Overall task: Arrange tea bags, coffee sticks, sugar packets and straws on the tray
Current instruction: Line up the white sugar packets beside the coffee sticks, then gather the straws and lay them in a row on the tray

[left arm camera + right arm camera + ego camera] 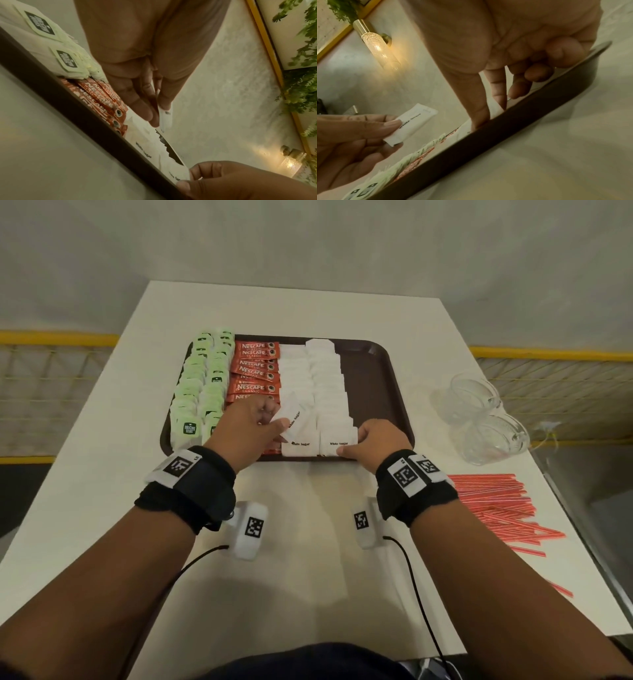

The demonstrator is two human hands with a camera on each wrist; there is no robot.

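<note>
A dark brown tray (383, 378) holds rows of green tea bags (200, 385), red coffee sticks (255, 371) and two rows of white sugar packets (325, 385). My left hand (263, 422) pinches one white sugar packet (291, 419) (165, 119) (412, 124) between thumb and fingers, lifted and tilted over the left sugar row. My right hand (370, 440) pinches the nearest packet of the right sugar row (337, 443) (178, 174) at the tray's near rim (522, 121). Red straws (500, 505) lie loose on the table at the right, off the tray.
The tray's right third is bare. Two clear plastic cups (479, 412) lie on their sides right of the tray. The white table (308, 559) ends close beyond the straws. A wall lamp (380, 46) and green foliage (302, 67) show in the wrist views.
</note>
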